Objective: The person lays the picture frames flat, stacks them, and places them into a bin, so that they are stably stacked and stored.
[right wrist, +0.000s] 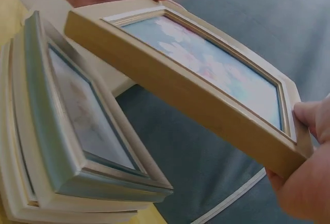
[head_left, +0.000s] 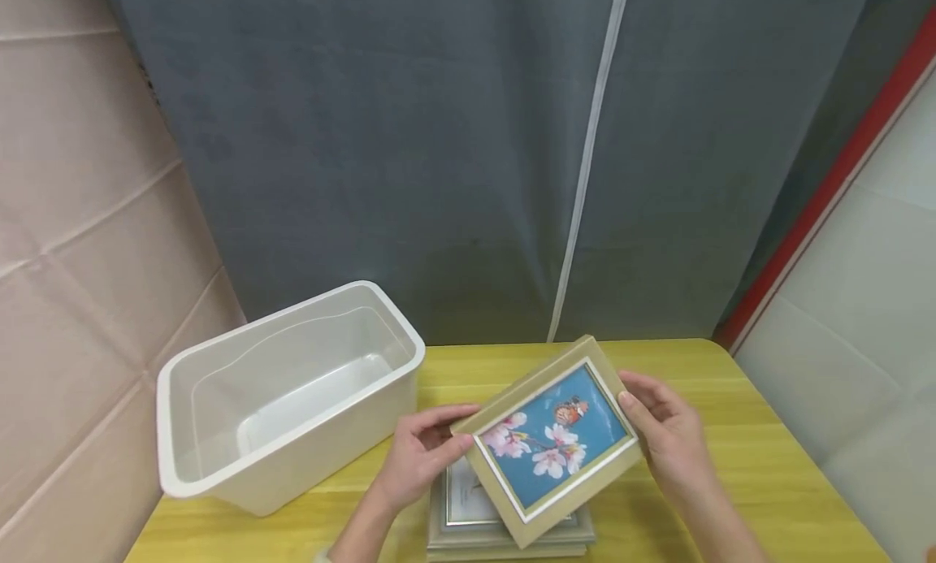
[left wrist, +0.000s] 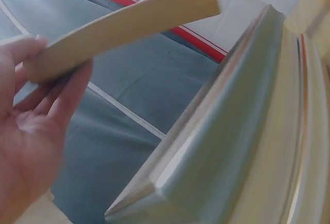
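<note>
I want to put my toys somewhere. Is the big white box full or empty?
Empty. The head view looks straight into the white bin on the yellow table, and only its bare floor and walls show inside.

A yellow wood-grain worktop [head_left: 738, 457] stands against a grey curtain [head_left: 439, 157]; padded beige wall [head_left: 80, 222] left, a pale panel [head_left: 863, 319], possibly a partition, red-edged, right.
</note>
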{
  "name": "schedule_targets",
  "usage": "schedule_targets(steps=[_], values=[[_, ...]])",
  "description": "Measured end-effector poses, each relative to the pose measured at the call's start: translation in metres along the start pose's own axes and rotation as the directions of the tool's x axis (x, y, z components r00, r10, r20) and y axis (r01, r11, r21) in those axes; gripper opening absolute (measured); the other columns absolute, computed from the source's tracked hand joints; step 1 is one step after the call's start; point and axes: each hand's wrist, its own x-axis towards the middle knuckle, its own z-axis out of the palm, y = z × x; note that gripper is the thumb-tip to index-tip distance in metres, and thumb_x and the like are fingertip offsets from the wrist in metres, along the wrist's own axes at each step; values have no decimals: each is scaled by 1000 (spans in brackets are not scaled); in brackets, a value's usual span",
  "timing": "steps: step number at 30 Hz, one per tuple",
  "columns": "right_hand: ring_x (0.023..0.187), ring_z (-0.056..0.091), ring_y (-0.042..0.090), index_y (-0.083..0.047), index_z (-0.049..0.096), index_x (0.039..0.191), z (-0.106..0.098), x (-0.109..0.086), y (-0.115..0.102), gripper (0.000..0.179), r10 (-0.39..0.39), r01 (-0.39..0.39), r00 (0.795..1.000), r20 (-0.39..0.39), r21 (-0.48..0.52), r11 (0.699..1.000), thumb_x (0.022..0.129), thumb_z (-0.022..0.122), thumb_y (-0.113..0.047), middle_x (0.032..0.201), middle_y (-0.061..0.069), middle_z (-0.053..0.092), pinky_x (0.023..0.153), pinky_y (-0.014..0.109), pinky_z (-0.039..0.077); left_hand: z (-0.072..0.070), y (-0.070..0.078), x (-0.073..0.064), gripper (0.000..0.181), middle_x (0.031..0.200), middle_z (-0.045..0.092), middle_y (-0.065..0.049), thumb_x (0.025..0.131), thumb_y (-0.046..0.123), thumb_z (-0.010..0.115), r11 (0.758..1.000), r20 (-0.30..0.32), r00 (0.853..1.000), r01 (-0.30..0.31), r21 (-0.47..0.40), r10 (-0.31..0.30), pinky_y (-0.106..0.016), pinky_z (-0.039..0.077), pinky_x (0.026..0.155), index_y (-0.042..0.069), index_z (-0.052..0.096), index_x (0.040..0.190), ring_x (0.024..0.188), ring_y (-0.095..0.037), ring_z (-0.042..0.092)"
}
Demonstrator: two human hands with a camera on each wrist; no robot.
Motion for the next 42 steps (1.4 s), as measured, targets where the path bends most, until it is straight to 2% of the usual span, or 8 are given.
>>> schedule_targets(steps=[3, 8, 12, 18, 25, 29, 34, 42], values=[[79, 71, 12, -6, 68, 122, 6, -3, 3, 23, 40, -44, 998, -46, -95, 995, 100, 64, -1, 103, -5, 74, 66, 29, 61, 1, 0, 0, 26, 103, 75, -5, 87, -13, 69, 993, -181, 981, 90, 75, -76, -26, 61, 74, -18, 65, 113, 85, -11, 70], [87, 70, 8, 5, 61, 128, 14, -9, 8, 32, 51, -67, 997, -54, -355, 932, 98, 68, -5, 111, 5, 75, 72, 26, 61, 0, -1, 1, 20, 90, 76, -7, 84, -11, 75, 963, -432, 894, 211, 167, -121, -25, 61, 68, -14, 70, 103, 75, -10, 70], [90, 70, 7, 5, 64, 123, 16, -15, 10, 29, 40, -38, 999, -6, -464, 885, 96, 70, -3, 111, 20, 73, 76, 22, 59, -2, -1, 1, 20, 91, 76, -13, 83, -10, 77, 950, -512, 850, 253, 185, -127, -27, 61, 65, -13, 72, 101, 75, -11, 72], [95, 69, 15, 3, 65, 120, 18, -23, 14, 28, 122, -91, 992, 24, -534, 840, 94, 73, -6, 107, 13, 74, 80, 21, 57, -5, -3, -1, 20, 94, 76, -19, 83, -5, 80, 931, -574, 807, 303, 202, -138, -29, 62, 68, -10, 73, 102, 77, -12, 73], [80, 72, 20, 7, 60, 116, 19, -32, 23, 30, 271, -201, 960, 71, -498, 844, 92, 74, -2, 95, 13, 74, 63, 31, 61, -9, -8, -7, 19, 100, 76, -19, 87, 2, 80, 881, -575, 796, 395, 262, -186, -28, 62, 69, -5, 76, 103, 80, -13, 73], [77, 71, 20, 9, 57, 115, 18, -37, 29, 31, 287, -197, 951, 118, -485, 852, 92, 73, -3, 94, 14, 72, 61, 33, 61, -12, -11, -8, 15, 99, 76, -17, 88, 4, 79, 842, -567, 803, 428, 328, -187, -27, 61, 69, -2, 77, 102, 80, -16, 74], [79, 70, 20, 6, 59, 113, 21, -39, 32, 28, 299, -218, 949, 98, -479, 850, 92, 74, -4, 98, 14, 69, 61, 33, 61, -14, -17, -12, 12, 94, 76, -15, 88, 2, 78, 802, -553, 817, 437, 407, -164, -24, 61, 68, -1, 77, 100, 78, -17, 74], [78, 69, 19, 4, 62, 115, 24, -42, 34, 27, 305, -246, 952, 39, -497, 832, 92, 74, -5, 102, 12, 68, 62, 31, 60, -17, -25, -15, 10, 87, 76, -8, 87, 1, 78, 783, -542, 829, 428, 452, -140, -23, 59, 63, 1, 78, 97, 71, -13, 69]])
